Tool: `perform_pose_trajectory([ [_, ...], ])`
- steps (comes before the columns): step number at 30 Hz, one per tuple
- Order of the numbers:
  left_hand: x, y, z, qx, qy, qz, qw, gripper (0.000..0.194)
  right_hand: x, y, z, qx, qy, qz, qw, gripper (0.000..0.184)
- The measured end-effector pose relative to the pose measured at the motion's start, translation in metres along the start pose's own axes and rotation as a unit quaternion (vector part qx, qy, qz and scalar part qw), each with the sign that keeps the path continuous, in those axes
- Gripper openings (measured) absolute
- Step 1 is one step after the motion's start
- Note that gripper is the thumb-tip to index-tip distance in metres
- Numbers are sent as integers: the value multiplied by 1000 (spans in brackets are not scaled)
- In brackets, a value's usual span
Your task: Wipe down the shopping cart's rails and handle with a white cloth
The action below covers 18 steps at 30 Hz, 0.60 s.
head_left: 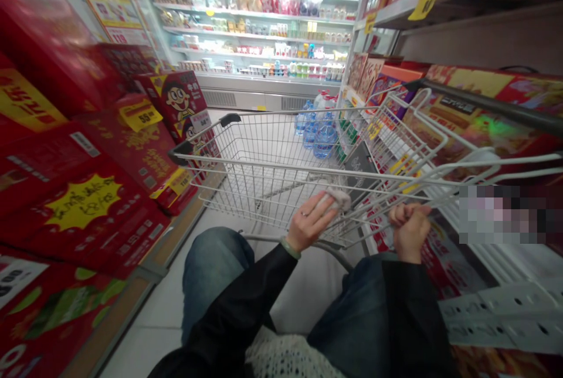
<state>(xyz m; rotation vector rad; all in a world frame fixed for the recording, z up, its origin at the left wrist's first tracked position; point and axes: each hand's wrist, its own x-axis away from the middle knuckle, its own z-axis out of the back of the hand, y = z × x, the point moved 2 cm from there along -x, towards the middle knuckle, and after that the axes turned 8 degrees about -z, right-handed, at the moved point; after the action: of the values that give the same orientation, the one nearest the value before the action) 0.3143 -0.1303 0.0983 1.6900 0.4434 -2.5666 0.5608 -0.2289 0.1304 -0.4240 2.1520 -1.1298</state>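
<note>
I am crouched low in a shop aisle behind a wire shopping cart (264, 155). My left hand (310, 222) presses a small crumpled pale cloth (338, 198) against the cart's lower wires, its fingers closed around the cloth. My right hand (410, 227) is curled into a fist around a wire of the cart's rear frame. Both arms wear dark sleeves, and my knees in blue jeans (211, 266) show below. The cart basket looks empty.
Red gift boxes with yellow price tags (83, 202) are stacked along the left. Shelves of boxed goods (475, 120) line the right. A chilled display (264, 20) stands at the aisle's far end, with large water bottles (323, 135) on the floor beyond the cart.
</note>
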Motion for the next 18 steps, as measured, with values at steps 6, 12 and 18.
perform_pose_trajectory([
  [6, 67, -74, 77, -145, 63, 188, 969, 43, 1, -1, -2, -3, 7, 0, 1000, 67],
  [12, 119, -169, 149, -263, 241, 429, 830, 57, -1, 1, 2, -9, 5, -7, 1000, 66],
  [18, 134, -199, 156, -243, 307, 520, 759, 65, 1, 0, -1, -2, 16, -6, 1000, 67],
])
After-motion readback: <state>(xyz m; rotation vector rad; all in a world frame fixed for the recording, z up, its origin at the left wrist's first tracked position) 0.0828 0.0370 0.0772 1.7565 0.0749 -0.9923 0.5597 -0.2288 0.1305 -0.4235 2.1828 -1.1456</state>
